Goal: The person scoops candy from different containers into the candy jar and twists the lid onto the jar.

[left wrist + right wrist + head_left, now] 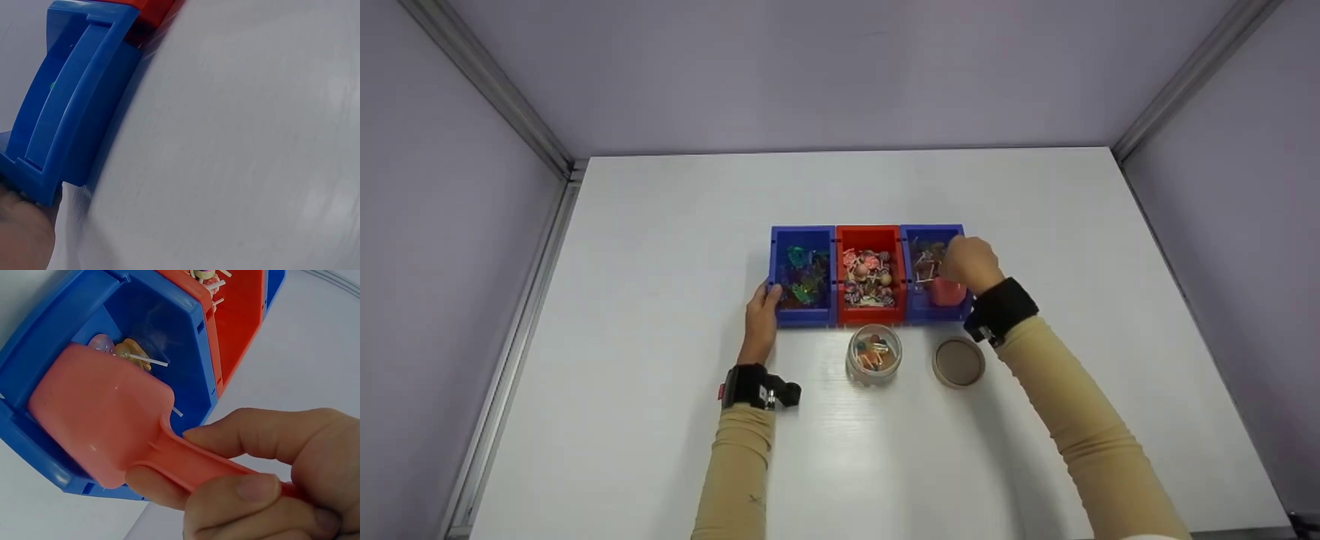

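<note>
My right hand point(973, 262) grips the handle of a pink scoop point(101, 413), with fingers and thumb wrapped round it. The scoop's bowl lies inside the right blue bin point(185, 309), above small lollipops point(132, 354) with white sticks. At the far end of the row, my left hand point(761, 315) holds the left blue bin point(802, 319) by its outer side, thumb at the rim. Green and dark clear pieces point(806, 289) fill that bin. Between them a red bin point(868, 316) holds pink, striped and tan lollipops point(870, 274).
In front of the red bin stands a clear jar point(874, 354) with several small lollipops inside. A round brown lid point(958, 362) lies to its right, near my right wrist. All rest on a white table point(660, 240) with pale walls around it.
</note>
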`<state>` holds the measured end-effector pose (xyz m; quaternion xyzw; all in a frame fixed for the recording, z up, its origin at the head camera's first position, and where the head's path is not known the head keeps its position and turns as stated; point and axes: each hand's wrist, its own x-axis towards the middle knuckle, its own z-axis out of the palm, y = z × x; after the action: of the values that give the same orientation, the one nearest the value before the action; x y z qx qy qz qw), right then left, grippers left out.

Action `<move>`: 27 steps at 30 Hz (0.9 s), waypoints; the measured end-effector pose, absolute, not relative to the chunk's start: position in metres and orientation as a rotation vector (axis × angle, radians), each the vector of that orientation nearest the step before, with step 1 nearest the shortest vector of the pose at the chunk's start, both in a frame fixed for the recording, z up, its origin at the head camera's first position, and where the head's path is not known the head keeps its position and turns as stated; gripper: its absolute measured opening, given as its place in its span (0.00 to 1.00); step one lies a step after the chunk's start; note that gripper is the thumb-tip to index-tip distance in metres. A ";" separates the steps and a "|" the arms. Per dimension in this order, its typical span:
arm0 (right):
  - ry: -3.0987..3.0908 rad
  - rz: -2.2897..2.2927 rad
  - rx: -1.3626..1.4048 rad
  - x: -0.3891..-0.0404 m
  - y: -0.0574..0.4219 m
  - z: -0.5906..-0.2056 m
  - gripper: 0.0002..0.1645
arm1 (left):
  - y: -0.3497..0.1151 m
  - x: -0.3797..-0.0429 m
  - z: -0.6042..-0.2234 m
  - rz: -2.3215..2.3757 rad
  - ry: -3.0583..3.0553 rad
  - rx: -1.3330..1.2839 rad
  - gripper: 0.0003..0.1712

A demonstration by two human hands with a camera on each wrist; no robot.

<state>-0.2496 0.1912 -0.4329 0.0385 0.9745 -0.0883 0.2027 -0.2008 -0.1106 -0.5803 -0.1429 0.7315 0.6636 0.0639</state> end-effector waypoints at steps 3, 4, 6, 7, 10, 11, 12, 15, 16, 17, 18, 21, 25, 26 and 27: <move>2.727 -0.242 0.122 -0.248 0.189 -0.435 0.22 | -0.110 -0.201 -0.581 2.004 2.220 -0.437 0.34; 2.735 -0.240 0.120 -0.247 0.189 -0.436 0.23 | -0.110 -0.201 -0.581 2.007 2.222 -0.438 0.34; 2.751 -0.243 0.127 -0.245 0.188 -0.438 0.24 | -0.110 -0.202 -0.580 2.015 2.222 -0.433 0.34; 2.761 -0.242 0.125 -0.244 0.187 -0.439 0.24 | -0.110 -0.202 -0.580 2.015 2.226 -0.426 0.34; 2.792 -0.232 0.140 -0.241 0.185 -0.443 0.23 | -0.111 -0.204 -0.579 2.012 2.235 -0.428 0.33; 2.805 -0.237 0.149 -0.240 0.185 -0.445 0.22 | -0.111 -0.204 -0.579 2.011 2.237 -0.429 0.33; 2.820 -0.242 0.163 -0.239 0.184 -0.447 0.22 | -0.111 -0.205 -0.580 2.009 2.239 -0.431 0.33; 2.856 -0.265 0.213 -0.237 0.184 -0.454 0.23 | -0.112 -0.205 -0.580 2.004 2.238 -0.435 0.33; 2.862 -0.272 0.230 -0.237 0.185 -0.456 0.24 | -0.112 -0.205 -0.580 2.003 2.232 -0.438 0.33; 2.869 -0.284 0.246 -0.236 0.185 -0.458 0.26 | -0.112 -0.205 -0.580 2.006 2.228 -0.436 0.33; 2.871 -0.286 0.259 -0.236 0.186 -0.459 0.27 | -0.112 -0.205 -0.581 2.005 2.225 -0.437 0.33; 2.858 -0.273 0.259 -0.236 0.189 -0.458 0.30 | -0.111 -0.204 -0.581 1.999 2.221 -0.440 0.34; 2.813 -0.234 0.238 -0.237 0.192 -0.447 0.31 | -0.111 -0.203 -0.581 1.989 2.235 -0.418 0.34; 2.800 -0.225 0.234 -0.238 0.192 -0.444 0.30 | -0.111 -0.203 -0.582 1.989 2.237 -0.416 0.34; 2.786 -0.219 0.234 -0.239 0.192 -0.440 0.30 | -0.111 -0.202 -0.582 1.988 2.238 -0.408 0.34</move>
<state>-0.2386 0.1920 -0.4402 0.0823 0.9793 -0.0771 0.1679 -0.2024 -0.1112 -0.5815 -0.1348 0.7395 0.6568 0.0603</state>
